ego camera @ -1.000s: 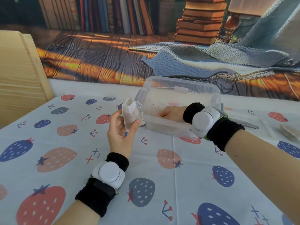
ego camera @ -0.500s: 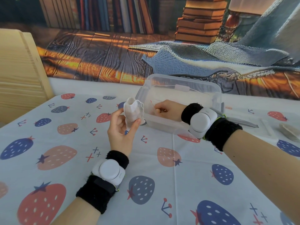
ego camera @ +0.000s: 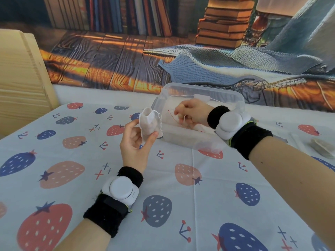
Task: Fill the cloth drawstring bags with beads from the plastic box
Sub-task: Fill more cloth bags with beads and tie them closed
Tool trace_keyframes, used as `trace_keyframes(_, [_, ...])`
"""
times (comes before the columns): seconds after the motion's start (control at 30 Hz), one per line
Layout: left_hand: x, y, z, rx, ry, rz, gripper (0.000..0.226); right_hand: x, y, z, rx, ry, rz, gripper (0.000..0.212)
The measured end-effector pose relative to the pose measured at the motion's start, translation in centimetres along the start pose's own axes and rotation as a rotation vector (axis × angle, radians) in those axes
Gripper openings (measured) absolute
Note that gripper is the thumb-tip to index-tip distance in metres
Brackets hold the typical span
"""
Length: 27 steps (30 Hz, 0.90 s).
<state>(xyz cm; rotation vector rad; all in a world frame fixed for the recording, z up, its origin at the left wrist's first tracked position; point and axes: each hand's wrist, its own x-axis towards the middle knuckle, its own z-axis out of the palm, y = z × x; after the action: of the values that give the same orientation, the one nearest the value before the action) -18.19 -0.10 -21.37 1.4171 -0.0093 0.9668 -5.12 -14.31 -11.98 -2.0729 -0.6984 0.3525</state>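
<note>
Left hand (ego camera: 135, 142), centre of the frame: raised above the tablecloth, palm toward the camera, thumb and fingers pinched around a small white cloth bag (ego camera: 149, 124). The bag stands upright with its mouth at the top, gathered and partly open, a thin drawstring looping down its right side. It sits just left of the plastic box, near its left wall (whether the two touch cannot be told).

Right hand (ego camera: 190, 112), upper centre: over the plastic box (ego camera: 181, 140), fingers curled and drawn together at the tips. What they pinch is too small to make out; thin red and white threads show at the fingertips.

Plastic box: clear, rectangular, rounded corners, lid off, resting on the tablecloth at upper centre. Its contents read only as a pale blur through the walls.

Wrists: each carries a black band and a white rounded device.

Tablecloth (ego camera: 72, 178): pale, printed with red, blue and peach strawberries, covering the table across the lower frame.

Right edge, mid height: a flat pale bag (ego camera: 321, 147) lies on the cloth, well apart from the box.

Left edge, upper: a light wooden board (ego camera: 21, 84).

Top of the frame: a printed backdrop (ego camera: 163, 42) of books, floorboards and a knitted blanket.
</note>
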Motion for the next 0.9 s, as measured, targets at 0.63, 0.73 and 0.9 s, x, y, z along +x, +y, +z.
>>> trace_keyframes(0.63, [-0.2,-0.7,0.4,0.011,-0.325,-0.226,0.042,-2.8,-0.3,-3.5,1.421,0.078,0.035,0.034])
trace_keyframes(0.73, [-0.2,-1.0,0.3,0.031,-0.381,-0.28,0.038,-6.6,0.7,-2.5,1.444,-0.123,0.038,0.023])
trace_keyframes(0.9, [-0.5,-1.0,0.2,0.094,-0.52,-0.311,0.043,-12.0,3.9,-0.1,1.454,-0.279,0.104,0.023])
